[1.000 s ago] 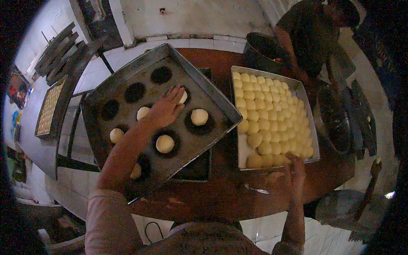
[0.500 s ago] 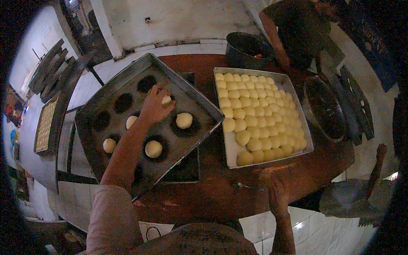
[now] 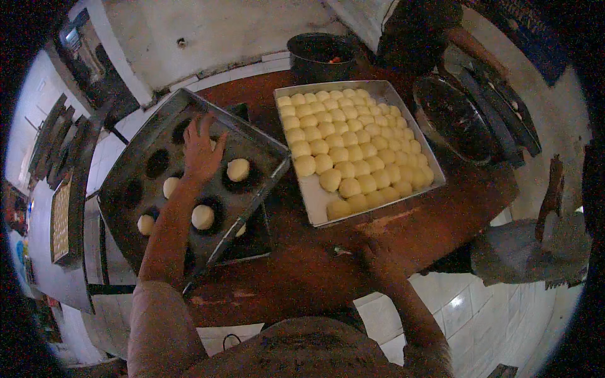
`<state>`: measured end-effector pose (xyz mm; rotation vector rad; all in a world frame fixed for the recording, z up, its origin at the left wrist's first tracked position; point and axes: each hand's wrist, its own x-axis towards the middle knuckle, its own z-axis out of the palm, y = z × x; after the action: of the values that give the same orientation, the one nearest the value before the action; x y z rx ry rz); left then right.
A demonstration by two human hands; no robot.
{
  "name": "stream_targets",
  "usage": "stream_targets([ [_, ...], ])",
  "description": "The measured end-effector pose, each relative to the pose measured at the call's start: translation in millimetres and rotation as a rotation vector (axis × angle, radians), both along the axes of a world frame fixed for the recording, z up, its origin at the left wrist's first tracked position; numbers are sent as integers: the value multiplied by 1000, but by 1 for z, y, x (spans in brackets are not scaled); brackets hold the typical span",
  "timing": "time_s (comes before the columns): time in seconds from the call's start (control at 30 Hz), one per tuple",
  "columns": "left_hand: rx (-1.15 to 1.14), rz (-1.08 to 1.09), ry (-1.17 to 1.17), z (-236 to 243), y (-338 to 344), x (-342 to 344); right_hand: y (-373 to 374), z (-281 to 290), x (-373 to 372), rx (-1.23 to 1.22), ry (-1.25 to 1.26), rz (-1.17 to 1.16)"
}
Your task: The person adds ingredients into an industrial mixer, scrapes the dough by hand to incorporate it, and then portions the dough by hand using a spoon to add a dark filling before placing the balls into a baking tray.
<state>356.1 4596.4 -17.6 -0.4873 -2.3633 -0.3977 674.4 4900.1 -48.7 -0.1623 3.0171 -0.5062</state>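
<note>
My left hand (image 3: 201, 154) is over the dark metal baking tray (image 3: 268, 192), fingers stretched and spread across a pale dough ball (image 3: 213, 145). Most of that ball is hidden under the hand. Closest to it on the same tray sit a dough ball (image 3: 238, 170) by the wrist and another (image 3: 170, 187) beside the forearm. My right hand (image 3: 379, 255) rests low on the brown table near a small shiny object (image 3: 342, 251), too blurred to name. Its fingers are dark and indistinct. Ahead of it, a light tray (image 3: 309, 196) carries close rows of pale dough balls.
A dark pot (image 3: 321, 55) stands at the table's far edge, and a large dark basin (image 3: 450, 120) on its right. Another person's arm (image 3: 479, 53) reaches in at the far right. Further left, a tray (image 3: 61, 220) of small pale pieces lies on another table.
The whole view has shifted, so the trays appear further left and higher. My left hand's fingers are now more spread over the dough ball. My right hand is closer to the small shiny object.
</note>
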Motion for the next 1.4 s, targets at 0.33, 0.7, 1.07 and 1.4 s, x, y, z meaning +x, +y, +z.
stream_targets([
  [0.33, -642, -361, -450, 37, 174, 69, 45, 20, -21, -193, 40, 157],
  [0.7, -438, -226, -537, -75, 151, 33, 98, -24, -118, -531, 481, -149],
  [1.07, 370, -125, -507, 120, 165, 172, 276, 71, -142, -559, 531, -411],
  [1.4, 593, -133, -934, 90, 166, 196, 418, 7, -271, 320, -196, -488],
])
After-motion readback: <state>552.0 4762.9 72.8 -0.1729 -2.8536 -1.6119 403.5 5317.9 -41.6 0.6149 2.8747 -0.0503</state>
